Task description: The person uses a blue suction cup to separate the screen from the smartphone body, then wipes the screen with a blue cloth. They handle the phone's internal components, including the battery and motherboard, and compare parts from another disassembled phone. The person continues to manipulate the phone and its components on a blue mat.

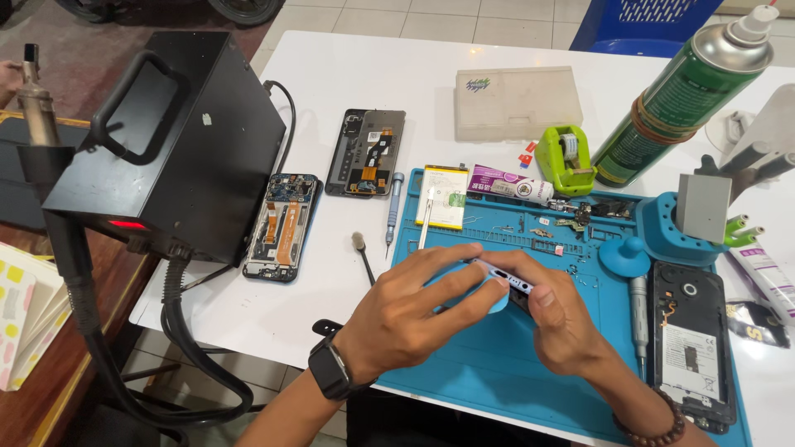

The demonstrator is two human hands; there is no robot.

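Here, at the far left of the frame, a hot-air nozzle [33, 99] stands upright beside a black box-shaped station [178, 141] with a carrying handle on top, its thick hoses dropping off the table edge. Just right of it on the white table [348, 74] lies an opened phone [282, 226] showing its circuit boards, and above that a second opened phone body [365, 152]. A small brush [363, 252] and a blue screwdriver [392, 207] lie near the left edge of the blue work mat [489, 364]. At lower centre the left hand [410, 310], with a black watch on its wrist, and the right hand [559, 319], with a bead bracelet, meet over the mat; both are closed around a thin phone frame [505, 277], gripped by the fingers of both hands and held on edge above the mat. Behind them lie a flat battery [443, 197] and a glue tube [509, 185]. Farther right stand a green tape dispenser [566, 159] and a tilted green spray can [687, 87], and at lower right another phone [690, 343] lies open on the mat.
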